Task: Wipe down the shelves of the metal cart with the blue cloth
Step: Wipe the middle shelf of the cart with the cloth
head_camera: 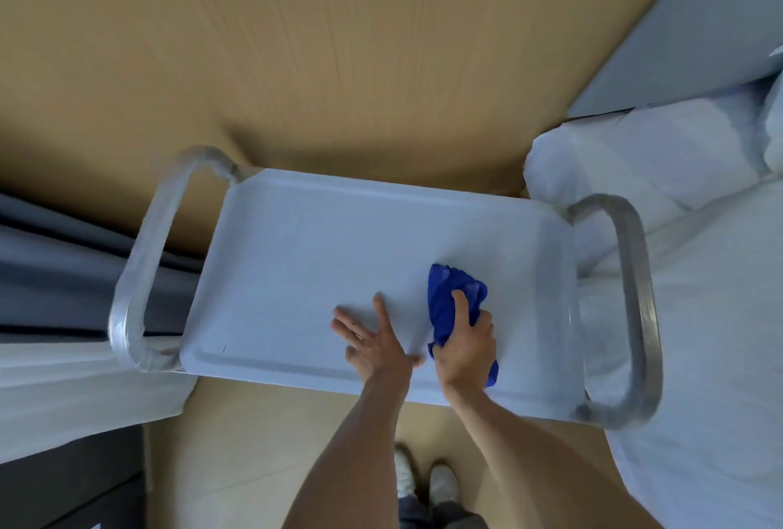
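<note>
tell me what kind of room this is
Probably a bedroom, perhaps a hospital or hotel room: a bed with white bedding beside the metal cart, a white pillow, and curtains on the left.

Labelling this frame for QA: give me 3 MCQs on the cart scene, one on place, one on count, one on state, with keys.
1. Where on the top shelf does the blue cloth lie?
A. Far-left corner
B. Right part, toward the near edge
C. Hanging off the left handle

2. How many loop handles show at the ends of the cart?
A. One
B. Two
C. Four

3. What is the left hand doing?
A. Resting flat on the shelf, fingers spread
B. Gripping a handle
C. Holding the cloth

Key: 1 B, the cloth sits bunched under the right hand, near the right end of the shelf. 2 B, a left handle and a right handle are in view. 3 A, its fingers are straight and spread on the shelf surface, while the right hand grips the cloth.
</note>
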Motion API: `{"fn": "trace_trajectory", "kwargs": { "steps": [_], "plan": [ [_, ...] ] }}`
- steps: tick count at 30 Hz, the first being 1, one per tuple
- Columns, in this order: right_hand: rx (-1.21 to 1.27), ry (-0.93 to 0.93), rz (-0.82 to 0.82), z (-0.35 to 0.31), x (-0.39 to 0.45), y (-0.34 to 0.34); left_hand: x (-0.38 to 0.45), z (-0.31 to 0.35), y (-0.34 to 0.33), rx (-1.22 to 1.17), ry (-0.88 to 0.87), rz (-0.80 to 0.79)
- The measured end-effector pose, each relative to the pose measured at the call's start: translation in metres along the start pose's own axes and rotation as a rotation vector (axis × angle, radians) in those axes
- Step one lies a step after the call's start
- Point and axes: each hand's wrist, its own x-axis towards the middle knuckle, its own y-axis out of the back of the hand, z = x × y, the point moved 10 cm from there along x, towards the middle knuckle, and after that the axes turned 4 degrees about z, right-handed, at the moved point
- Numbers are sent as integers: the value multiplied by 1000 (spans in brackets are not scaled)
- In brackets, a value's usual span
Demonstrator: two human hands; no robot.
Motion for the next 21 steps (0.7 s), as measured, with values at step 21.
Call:
{"fn": "trace_trajectory", "kwargs": {
  "steps": [21],
  "plan": [
    [83,138,-80,70,3,-8,57,68,41,-209,-85,152]
  ]
}}
